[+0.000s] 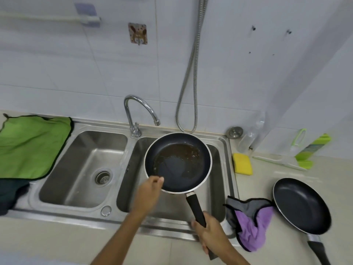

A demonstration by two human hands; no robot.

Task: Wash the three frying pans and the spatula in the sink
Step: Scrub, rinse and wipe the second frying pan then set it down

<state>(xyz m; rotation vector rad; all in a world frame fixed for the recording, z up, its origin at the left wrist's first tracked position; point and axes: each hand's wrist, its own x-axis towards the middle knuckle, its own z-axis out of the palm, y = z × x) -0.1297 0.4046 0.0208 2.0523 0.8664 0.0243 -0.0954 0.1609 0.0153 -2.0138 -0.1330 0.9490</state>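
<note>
The right hand (210,233) is nearest, its fingers wrapped round the black handle of a dark non-stick frying pan with a silver rim (177,162). The pan is held over the right basin of the stainless steel double sink (76,217), and brown greasy residue is spread across the far half of its inside. The left hand (150,190) reaches in from the near left with its fingers bunched together at the pan's near left rim. Whether they pinch the rim or only touch it cannot be told.

Just right of the right hand, a crumpled purple and grey cloth (252,226) lies over the sink's right edge and onto the pale tabletop (267,174). Beside that cloth, a second black frying pan with a clean-looking inside (299,205) sits flat on the tabletop, its black handle pointing toward the near right.

In the left basin a round metal drain strainer (103,176) sits in the floor. On the far left, a bright green cloth with dark edging (32,146) hangs over the sink's left rim, with a dark teal cloth (11,194) below it.

Farther back, a yellow rectangular sponge (242,163) lies just beside the sink's right rim. Behind it stand a round metal sink plug (234,132) and a green and white package (313,148) near the wall. A curved chrome faucet (141,111) rises behind the divider between the basins, its spout ending above the pan's far rim. A ribbed metal shower hose (191,73) loops down the white tiled wall.
</note>
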